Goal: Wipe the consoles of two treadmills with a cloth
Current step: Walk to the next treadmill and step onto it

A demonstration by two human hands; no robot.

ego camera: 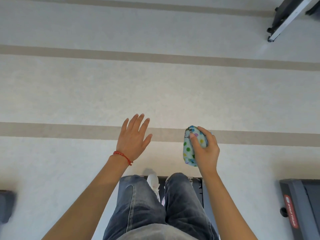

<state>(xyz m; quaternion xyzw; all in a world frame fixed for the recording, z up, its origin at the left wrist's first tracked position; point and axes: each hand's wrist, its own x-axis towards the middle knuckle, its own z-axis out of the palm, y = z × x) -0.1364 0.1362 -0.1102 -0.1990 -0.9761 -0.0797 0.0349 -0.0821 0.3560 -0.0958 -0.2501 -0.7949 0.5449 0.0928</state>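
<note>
My right hand (206,149) grips a bunched light-blue cloth (189,148) with coloured dots, held in the air over the floor. My left hand (134,137) is stretched out with its fingers spread and nothing in it; a red string bracelet sits on its wrist. I stand on the rear end of a dark treadmill deck (199,186), seen below my jeans and white shoes. No treadmill console is in view.
A second treadmill deck (297,201) with a red label lies at the lower right. Another machine's base (284,19) shows at the top right, and a dark object (6,205) at the left edge. Pale floor with beige stripes (155,58) spreads ahead.
</note>
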